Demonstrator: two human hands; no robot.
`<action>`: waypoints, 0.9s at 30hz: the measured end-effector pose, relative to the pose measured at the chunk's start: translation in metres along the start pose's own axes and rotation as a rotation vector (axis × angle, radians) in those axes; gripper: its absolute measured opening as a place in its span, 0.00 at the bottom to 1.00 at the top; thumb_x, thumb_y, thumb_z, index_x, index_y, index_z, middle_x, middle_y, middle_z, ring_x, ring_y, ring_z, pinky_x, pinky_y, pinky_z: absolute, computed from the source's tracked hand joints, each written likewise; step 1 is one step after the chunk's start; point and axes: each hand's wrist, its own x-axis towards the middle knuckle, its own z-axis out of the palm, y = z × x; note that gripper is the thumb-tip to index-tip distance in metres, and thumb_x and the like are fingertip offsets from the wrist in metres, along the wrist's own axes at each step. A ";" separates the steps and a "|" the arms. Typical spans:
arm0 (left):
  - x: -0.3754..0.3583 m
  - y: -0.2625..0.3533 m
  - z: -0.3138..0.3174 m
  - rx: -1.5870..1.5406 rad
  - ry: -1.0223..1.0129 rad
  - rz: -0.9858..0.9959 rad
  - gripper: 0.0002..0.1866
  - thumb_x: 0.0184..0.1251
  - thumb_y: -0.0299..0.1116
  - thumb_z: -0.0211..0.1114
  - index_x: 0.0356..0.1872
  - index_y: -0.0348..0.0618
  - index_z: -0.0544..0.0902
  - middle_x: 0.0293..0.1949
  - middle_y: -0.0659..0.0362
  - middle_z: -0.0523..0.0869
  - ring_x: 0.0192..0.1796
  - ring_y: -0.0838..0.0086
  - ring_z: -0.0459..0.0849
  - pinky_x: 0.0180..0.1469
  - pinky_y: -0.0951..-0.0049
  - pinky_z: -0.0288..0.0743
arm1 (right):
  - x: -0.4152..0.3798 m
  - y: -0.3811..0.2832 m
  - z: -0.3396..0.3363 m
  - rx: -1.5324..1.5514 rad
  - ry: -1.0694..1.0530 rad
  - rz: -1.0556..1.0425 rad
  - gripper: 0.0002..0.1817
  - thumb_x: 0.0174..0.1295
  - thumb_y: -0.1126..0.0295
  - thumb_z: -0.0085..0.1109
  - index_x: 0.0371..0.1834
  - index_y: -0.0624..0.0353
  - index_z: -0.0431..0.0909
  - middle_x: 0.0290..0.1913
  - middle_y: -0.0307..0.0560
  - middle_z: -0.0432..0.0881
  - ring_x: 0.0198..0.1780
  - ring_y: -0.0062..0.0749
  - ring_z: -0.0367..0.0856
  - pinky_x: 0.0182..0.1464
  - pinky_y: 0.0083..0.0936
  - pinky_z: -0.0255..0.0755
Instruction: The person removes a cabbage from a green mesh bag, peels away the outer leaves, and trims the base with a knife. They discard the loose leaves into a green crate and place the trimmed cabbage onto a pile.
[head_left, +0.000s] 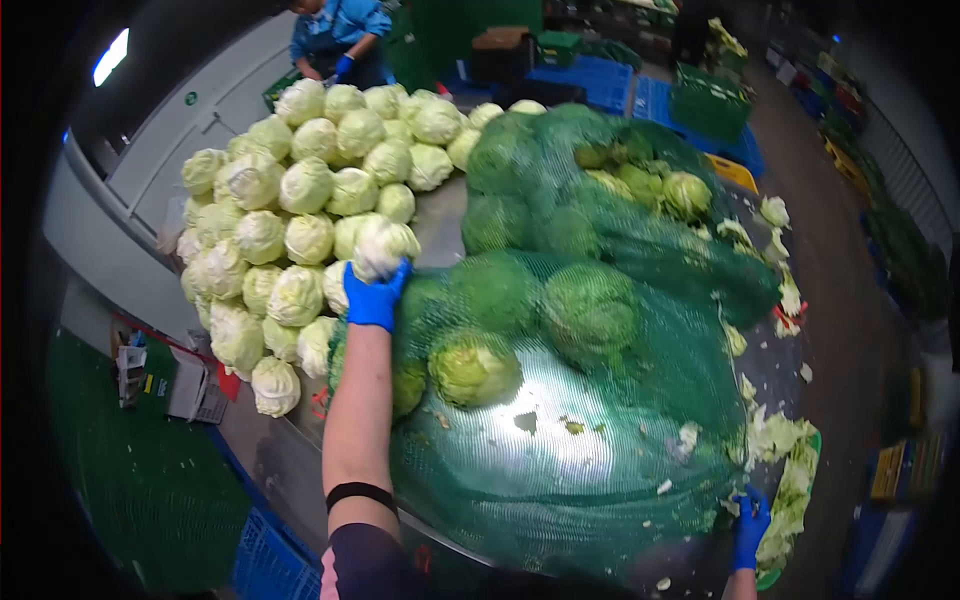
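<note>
My left hand (376, 297), in a blue glove, is wrapped round a pale trimmed cabbage (387, 245) at the near side of a big pile of cabbages (305, 185). At the lower right, my right hand (750, 530), also gloved in blue, has its fingers curled beside loose cabbage leaves (790, 500). What those fingers hold, if anything, is too small to make out. Between my hands spreads a green net sack (640, 430) with several cabbages inside. One bare green cabbage (470, 368) shows at its opening.
A second net sack (540, 180) full of cabbages lies behind. Leaf scraps (785, 290) litter the table's right edge. A green crate (708, 103) stands on blue pallets at the back. Another person in blue (340, 40) stands beyond the pile. A blue crate (275, 560) is at lower left.
</note>
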 end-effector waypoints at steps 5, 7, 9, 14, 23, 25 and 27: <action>-0.041 -0.001 0.027 0.114 -0.032 -0.105 0.29 0.68 0.45 0.56 0.61 0.32 0.68 0.63 0.40 0.70 0.60 0.50 0.76 0.61 0.48 0.71 | -0.008 0.021 -0.002 -0.041 -0.011 0.084 0.13 0.66 0.74 0.51 0.51 0.63 0.77 0.35 0.45 0.84 0.32 0.22 0.79 0.34 0.20 0.71; -0.062 -0.005 0.017 0.331 -0.242 -0.305 0.24 0.68 0.43 0.56 0.55 0.32 0.73 0.54 0.42 0.77 0.53 0.53 0.81 0.56 0.51 0.75 | -0.020 0.003 0.005 0.079 0.007 0.154 0.12 0.67 0.73 0.51 0.51 0.61 0.78 0.35 0.44 0.84 0.27 0.19 0.75 0.28 0.18 0.66; -0.100 -0.013 0.029 0.908 -0.346 -0.586 0.19 0.67 0.43 0.57 0.44 0.33 0.81 0.37 0.47 0.86 0.39 0.56 0.86 0.46 0.56 0.80 | -0.028 0.014 0.010 0.255 0.049 0.172 0.10 0.68 0.70 0.52 0.50 0.55 0.79 0.33 0.41 0.84 0.15 0.12 0.63 0.16 0.15 0.52; -0.178 -0.057 0.042 2.312 -0.305 -0.136 0.28 0.54 0.50 0.69 0.44 0.32 0.82 0.34 0.40 0.85 0.36 0.48 0.84 0.42 0.55 0.76 | -0.044 0.026 0.010 0.256 0.018 0.214 0.11 0.67 0.71 0.53 0.50 0.56 0.78 0.29 0.40 0.84 0.13 0.12 0.61 0.16 0.14 0.53; -0.191 -0.133 -0.032 1.982 -0.167 0.716 0.39 0.46 0.39 0.77 0.60 0.34 0.70 0.58 0.44 0.72 0.61 0.54 0.70 0.66 0.60 0.62 | -0.093 0.009 0.000 0.175 -0.086 0.127 0.11 0.61 0.71 0.59 0.45 0.62 0.82 0.39 0.45 0.85 0.40 0.25 0.83 0.47 0.24 0.77; -0.184 -0.138 -0.038 1.875 -0.174 0.719 0.45 0.40 0.35 0.80 0.62 0.35 0.66 0.59 0.46 0.68 0.60 0.55 0.69 0.66 0.59 0.61 | -0.106 0.033 -0.005 0.266 -0.066 0.090 0.12 0.59 0.73 0.61 0.45 0.62 0.81 0.42 0.44 0.85 0.42 0.22 0.82 0.48 0.22 0.76; -0.143 -0.144 -0.071 1.747 -0.241 0.695 0.52 0.38 0.33 0.82 0.66 0.34 0.60 0.62 0.46 0.67 0.63 0.57 0.68 0.68 0.60 0.61 | -0.115 0.048 -0.010 0.269 -0.033 0.041 0.12 0.58 0.74 0.62 0.46 0.62 0.81 0.41 0.42 0.85 0.42 0.21 0.82 0.47 0.21 0.75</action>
